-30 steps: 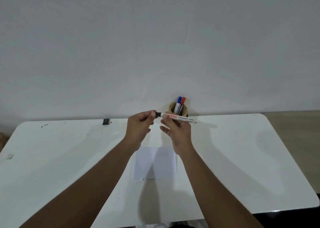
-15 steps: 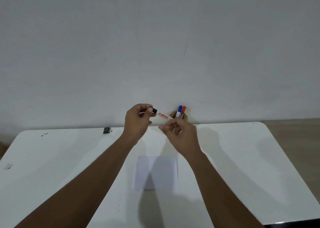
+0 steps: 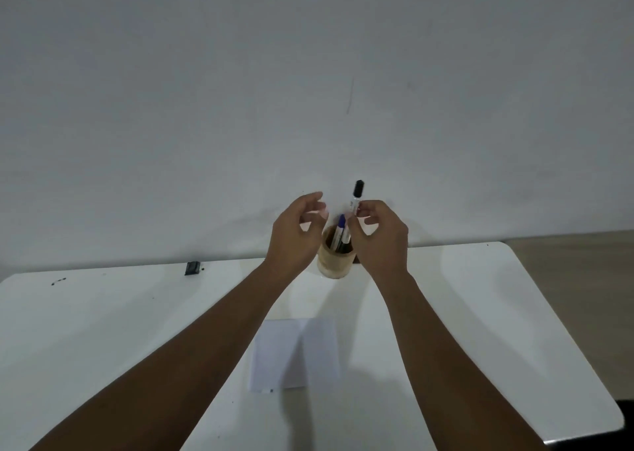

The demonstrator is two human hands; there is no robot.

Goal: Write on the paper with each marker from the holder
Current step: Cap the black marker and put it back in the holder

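Note:
A round wooden holder [image 3: 334, 263] stands at the far edge of the white table [image 3: 480, 313], near the wall. A blue-capped marker [image 3: 339, 229] leans inside it. My right hand [image 3: 380, 234] pinches a white marker with a black cap [image 3: 357, 195], upright, its lower end over the holder's mouth. My left hand [image 3: 296, 231] hovers just left of the holder with fingers curled apart and nothing in them. A white sheet of paper [image 3: 296, 352] lies flat on the table nearer to me, between my forearms.
A small black object [image 3: 192, 267] lies at the table's far edge to the left, with a few dark specks [image 3: 58, 281] further left. A plain grey wall rises right behind the holder. The table's rounded right edge borders brown floor [image 3: 583, 272].
The capped black marker went from level between both hands to upright in my right hand over the holder. My left hand let go of the cap end. The view tilted down and closer.

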